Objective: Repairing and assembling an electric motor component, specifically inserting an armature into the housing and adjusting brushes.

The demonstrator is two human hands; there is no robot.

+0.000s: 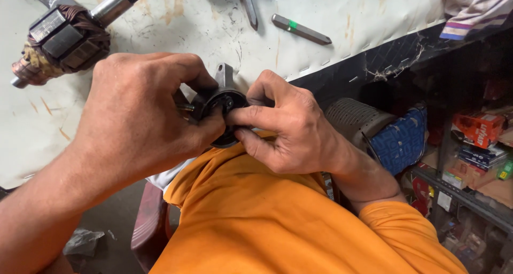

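A small round black and grey metal motor part [226, 98] with a grey lug on top is held at the table's near edge, above my orange shirt. My left hand [141, 111] wraps its left side, fingers curled around it. My right hand [286, 124] grips its right side, with the thumb and forefinger pinching at its black face. Most of the part is hidden by my fingers.
A wound motor armature [64, 36] with a steel shaft lies at the far left of the white table [176, 22]. Two metal bits [300, 30] lie at the far middle. A dark cylinder [355, 119], a blue cloth and shelves of boxes [478, 145] stand on the right.
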